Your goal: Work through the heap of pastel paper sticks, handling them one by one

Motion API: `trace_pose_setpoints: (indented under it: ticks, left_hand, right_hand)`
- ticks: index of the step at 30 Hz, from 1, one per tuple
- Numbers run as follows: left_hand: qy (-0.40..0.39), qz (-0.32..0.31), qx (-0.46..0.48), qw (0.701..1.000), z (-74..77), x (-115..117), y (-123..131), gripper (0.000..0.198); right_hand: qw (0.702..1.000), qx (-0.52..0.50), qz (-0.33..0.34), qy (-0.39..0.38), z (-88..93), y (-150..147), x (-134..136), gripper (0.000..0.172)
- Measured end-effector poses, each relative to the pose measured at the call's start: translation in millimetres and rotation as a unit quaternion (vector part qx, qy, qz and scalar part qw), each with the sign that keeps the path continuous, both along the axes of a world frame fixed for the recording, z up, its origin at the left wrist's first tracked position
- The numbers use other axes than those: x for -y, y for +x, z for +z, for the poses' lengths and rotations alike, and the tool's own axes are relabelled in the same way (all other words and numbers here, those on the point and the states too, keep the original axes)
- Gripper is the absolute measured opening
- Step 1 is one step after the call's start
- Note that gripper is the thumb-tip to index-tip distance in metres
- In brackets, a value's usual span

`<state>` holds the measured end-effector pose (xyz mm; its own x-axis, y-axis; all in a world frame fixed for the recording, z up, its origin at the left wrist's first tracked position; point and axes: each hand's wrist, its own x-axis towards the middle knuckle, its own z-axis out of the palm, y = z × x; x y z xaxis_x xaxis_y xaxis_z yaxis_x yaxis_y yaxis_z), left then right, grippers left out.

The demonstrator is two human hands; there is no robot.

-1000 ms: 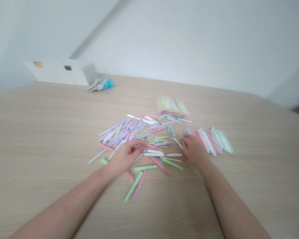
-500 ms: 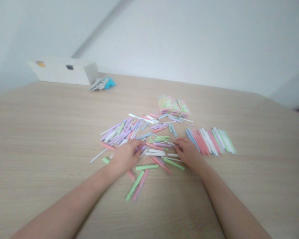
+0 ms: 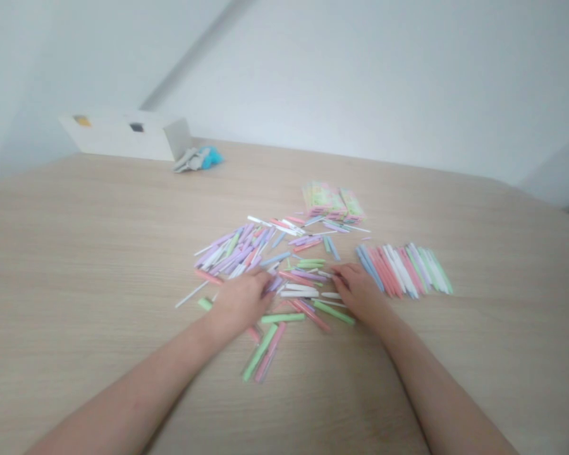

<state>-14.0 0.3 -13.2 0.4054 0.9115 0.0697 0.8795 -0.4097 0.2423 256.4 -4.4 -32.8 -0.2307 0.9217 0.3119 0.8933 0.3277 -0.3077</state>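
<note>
The fingers [image 3: 264, 281] of the left hand [image 3: 241, 302] curl down close together among the loose pastel sticks [image 3: 232, 253], with a few lilac and white ones at their tips. The blur hides whether they clamp any. The fingers [image 3: 342, 273] of the right hand [image 3: 359, 292] lie near one another at the pile's right edge, beside the tip of a white stick [image 3: 299, 293]; I cannot tell whether they hold anything.

The work in hand is among the loose sticks, which lie crossed and scattered between and above both hands on the tabletop [image 3: 76, 253]. Just right of the right hand, a neat row of sticks [image 3: 403, 270] lies side by side. Beyond the pile sit bundled green and pink packets [image 3: 332, 202]. Farther off, near the tabletop's back edge, are a white box [image 3: 128, 136] and a grey and blue cloth [image 3: 199, 159].
</note>
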Motion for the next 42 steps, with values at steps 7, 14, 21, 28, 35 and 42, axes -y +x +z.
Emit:
trace_pose_setpoints:
  ticks: [7,14,21,28,35,42]
  left_hand:
    - [0.006,-0.009,-0.021,1.000,-0.1,0,1,0.017]
    - [-0.024,-0.028,-0.002,0.999,-1.4,-2,1,0.014]
    - [-0.006,0.003,0.063,0.998,2.0,-1,1,0.016]
    - [-0.107,0.086,0.279,0.950,7.6,-9,-1,0.020]
    - [-0.276,0.000,0.548,0.790,1.6,-9,3,0.034]
    - [-0.318,-0.080,0.587,0.740,4.4,1,6,0.050]
  right_hand:
    - [1.000,-0.005,0.011,0.005,-0.4,0,-1,0.024]
    - [1.000,-0.014,0.019,0.014,-1.2,0,0,0.025]
    - [0.999,-0.018,0.020,0.018,-2.3,0,0,0.025]
    - [0.997,-0.049,0.050,0.038,8.9,-12,7,0.021]
    - [0.986,-0.095,0.135,-0.019,28.8,-42,27,0.023]
    - [0.956,-0.203,0.145,-0.157,40.9,-65,43,0.026]
